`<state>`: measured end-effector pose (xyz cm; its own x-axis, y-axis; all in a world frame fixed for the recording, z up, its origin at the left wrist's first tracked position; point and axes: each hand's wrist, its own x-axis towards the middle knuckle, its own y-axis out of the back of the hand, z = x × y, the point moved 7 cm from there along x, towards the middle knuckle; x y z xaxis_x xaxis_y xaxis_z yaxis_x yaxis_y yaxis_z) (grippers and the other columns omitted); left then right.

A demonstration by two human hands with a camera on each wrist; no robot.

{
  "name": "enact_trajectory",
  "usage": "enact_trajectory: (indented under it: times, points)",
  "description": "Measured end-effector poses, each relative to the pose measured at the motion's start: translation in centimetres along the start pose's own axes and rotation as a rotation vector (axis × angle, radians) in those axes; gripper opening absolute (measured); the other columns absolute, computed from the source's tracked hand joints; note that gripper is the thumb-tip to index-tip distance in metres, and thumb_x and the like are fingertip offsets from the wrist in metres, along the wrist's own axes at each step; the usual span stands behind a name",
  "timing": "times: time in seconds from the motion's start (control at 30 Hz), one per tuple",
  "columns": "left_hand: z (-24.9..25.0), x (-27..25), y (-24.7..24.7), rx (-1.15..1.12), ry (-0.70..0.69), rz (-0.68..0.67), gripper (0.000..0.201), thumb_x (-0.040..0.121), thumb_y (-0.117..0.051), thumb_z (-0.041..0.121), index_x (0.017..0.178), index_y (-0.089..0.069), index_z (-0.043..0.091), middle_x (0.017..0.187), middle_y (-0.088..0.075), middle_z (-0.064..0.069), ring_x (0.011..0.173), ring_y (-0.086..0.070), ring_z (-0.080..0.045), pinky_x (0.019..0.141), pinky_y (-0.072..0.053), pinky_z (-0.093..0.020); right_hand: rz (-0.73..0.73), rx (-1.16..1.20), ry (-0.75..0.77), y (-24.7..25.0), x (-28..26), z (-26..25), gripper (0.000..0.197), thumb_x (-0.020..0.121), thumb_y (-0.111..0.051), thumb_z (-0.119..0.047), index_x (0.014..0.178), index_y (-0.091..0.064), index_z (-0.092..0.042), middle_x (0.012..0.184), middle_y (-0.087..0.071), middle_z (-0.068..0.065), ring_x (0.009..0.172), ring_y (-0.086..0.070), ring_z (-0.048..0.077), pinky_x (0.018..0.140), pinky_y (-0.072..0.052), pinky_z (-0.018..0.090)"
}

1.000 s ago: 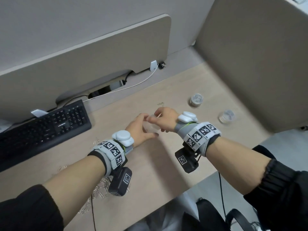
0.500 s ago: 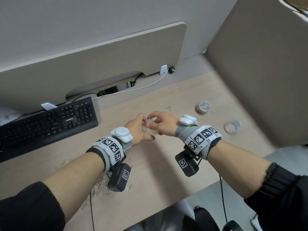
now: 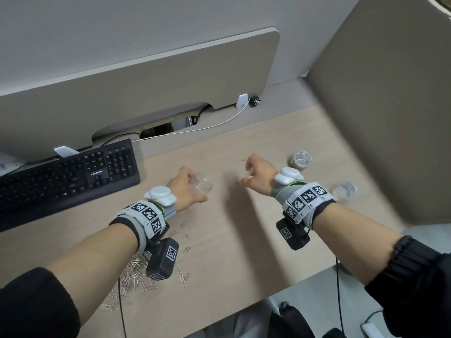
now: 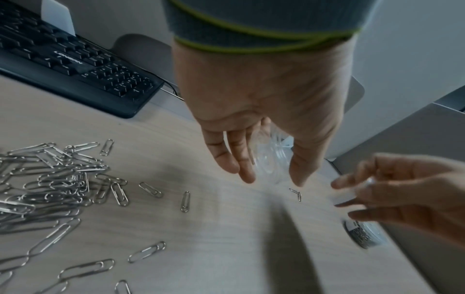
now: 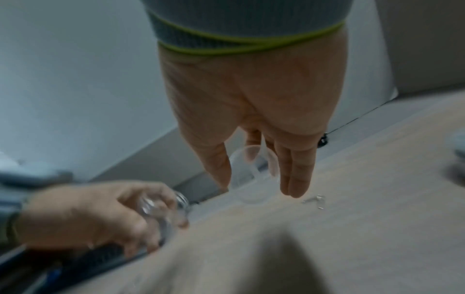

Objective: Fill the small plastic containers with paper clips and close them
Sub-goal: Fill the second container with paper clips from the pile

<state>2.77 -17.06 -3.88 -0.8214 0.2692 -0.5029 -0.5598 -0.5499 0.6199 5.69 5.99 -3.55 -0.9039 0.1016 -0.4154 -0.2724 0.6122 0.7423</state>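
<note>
My left hand point(image 3: 189, 189) grips a small clear plastic container point(image 3: 202, 186) a little above the desk; it also shows between the fingers in the left wrist view as the container point(image 4: 271, 159). My right hand point(image 3: 255, 175) is apart from it, to the right, and pinches a clear round lid point(image 5: 251, 173) between thumb and fingers. A heap of silver paper clips point(image 3: 136, 272) lies under my left forearm. A closed container full of clips point(image 3: 301, 159) stands beyond my right wrist. Another clear container point(image 3: 344, 190) sits right of that wrist, blurred.
A black keyboard point(image 3: 66, 176) lies at the left. Grey partitions point(image 3: 380, 118) wall the desk at the back and right. One loose clip point(image 3: 244, 159) lies by my right hand's fingers. A white cable point(image 3: 214, 124) runs along the back. The desk's front edge is near my elbows.
My hands were together on the clear container. They have drawn apart: the right hand went right with the lid, and the left hand kept the container.
</note>
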Motion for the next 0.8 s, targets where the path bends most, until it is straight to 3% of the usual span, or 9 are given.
enact_trajectory:
  times: [0.07,0.13,0.23,0.43,0.57,0.7,0.8]
  points:
    - [-0.2,0.1,0.3,-0.009,0.01,0.044,0.067,0.054,-0.081,0.044,0.104,-0.041,0.025,0.105,-0.062,-0.003,0.084,-0.064,-0.028,0.071,-0.053,-0.038,-0.026,-0.183,-0.065,-1.2,0.3,2.2,0.032,0.083,-0.064,-0.037,0.098,-0.047,-0.015,0.101,-0.053,0.007,0.091,-0.057,0.031,0.078,-0.046,0.036]
    - [-0.4,0.2,0.3,0.011,0.008,0.07,0.066,0.063,-0.084,0.04,0.108,-0.038,0.024,0.107,-0.063,-0.002,0.085,-0.062,-0.026,0.071,-0.051,-0.036,-0.107,-0.319,-0.124,-2.7,0.6,4.0,0.038,0.087,-0.057,-0.045,0.107,-0.05,-0.013,0.109,-0.05,0.008,0.096,-0.059,0.034,0.084,-0.049,0.041]
    - [-0.7,0.3,0.1,0.016,0.001,0.092,0.064,0.069,-0.083,0.035,0.11,-0.037,0.02,0.107,-0.062,-0.003,0.084,-0.061,-0.027,0.069,-0.048,-0.036,-0.127,-0.426,-0.157,-3.9,0.9,5.6,0.039,0.09,-0.05,-0.044,0.112,-0.051,-0.012,0.113,-0.045,0.01,0.102,-0.057,0.035,0.086,-0.05,0.044]
    - [-1.2,0.0,-0.1,0.003,0.014,0.085,0.064,0.067,-0.082,0.035,0.11,-0.038,0.02,0.107,-0.062,-0.005,0.081,-0.064,-0.029,0.07,-0.055,-0.045,-0.114,-0.46,-0.226,-3.8,2.1,5.5,0.035,0.083,-0.049,-0.04,0.111,-0.049,-0.019,0.109,-0.048,0.007,0.104,-0.054,0.03,0.09,-0.049,0.047]
    - [-2.2,0.1,0.4,-0.016,0.056,0.118,0.062,0.069,-0.083,0.031,0.111,-0.038,0.018,0.108,-0.063,-0.007,0.086,-0.063,-0.03,0.072,-0.051,-0.041,-0.063,-0.402,-0.199,-2.4,4.9,4.4,0.042,0.085,-0.051,-0.047,0.114,-0.045,-0.017,0.113,-0.051,0.01,0.094,-0.059,0.035,0.084,-0.05,0.045]
    - [-3.3,-0.4,1.4,-0.046,0.088,0.148,0.062,0.071,-0.082,0.028,0.113,-0.039,0.015,0.109,-0.063,-0.007,0.091,-0.063,-0.031,0.076,-0.051,-0.042,-0.032,-0.486,-0.243,-0.4,7.8,3.5,0.042,0.091,-0.045,-0.049,0.118,-0.041,-0.018,0.108,-0.053,0.007,0.1,-0.061,0.031,0.075,-0.041,0.038]
    - [-5.1,-1.2,2.6,-0.059,0.117,0.185,0.063,0.072,-0.083,0.028,0.115,-0.039,0.015,0.111,-0.062,-0.004,0.092,-0.063,-0.028,0.075,-0.051,-0.038,-0.05,-0.521,-0.245,-1.2,10.1,2.5,0.04,0.091,-0.047,-0.047,0.115,-0.042,-0.015,0.106,-0.058,0.008,0.098,-0.062,0.031,0.081,-0.046,0.039]
